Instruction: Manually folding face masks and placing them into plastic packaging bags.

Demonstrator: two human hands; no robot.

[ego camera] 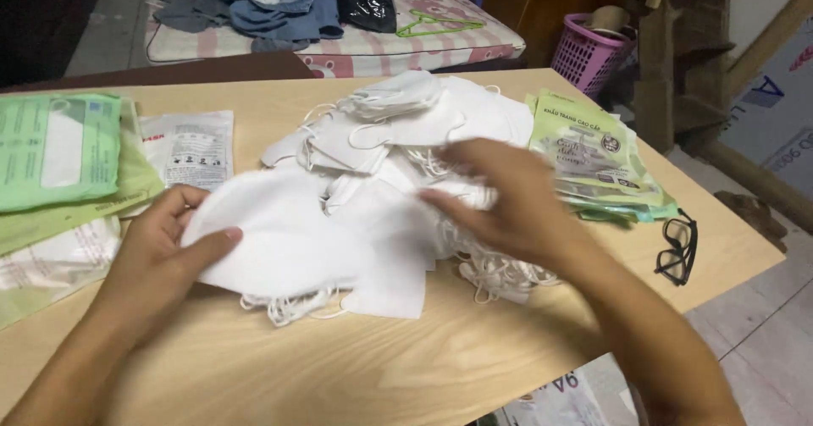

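Both hands work the mask pile (398, 151) mid-bench: my left hand (161, 257) pinches a white face mask (279, 240) by its edge, my right hand (500, 197) (blurred) hovers half-open, empty. Feather-light, floppy cloth; best gripped at the fold, clear of tangling ear loops.

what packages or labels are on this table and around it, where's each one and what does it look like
Green flat packets: far left of the table, stacked, rectangular, pale green with a white panel.
Clear printed sleeve: right of that stack, flat, white with small dark print.
Yellow-green packets: right side, beyond the right hand, a fanned stack with a round emblem.
Printed sheet: under the table's near edge, white with dark letters.
Board: far right on the floor, pale with blue letters.
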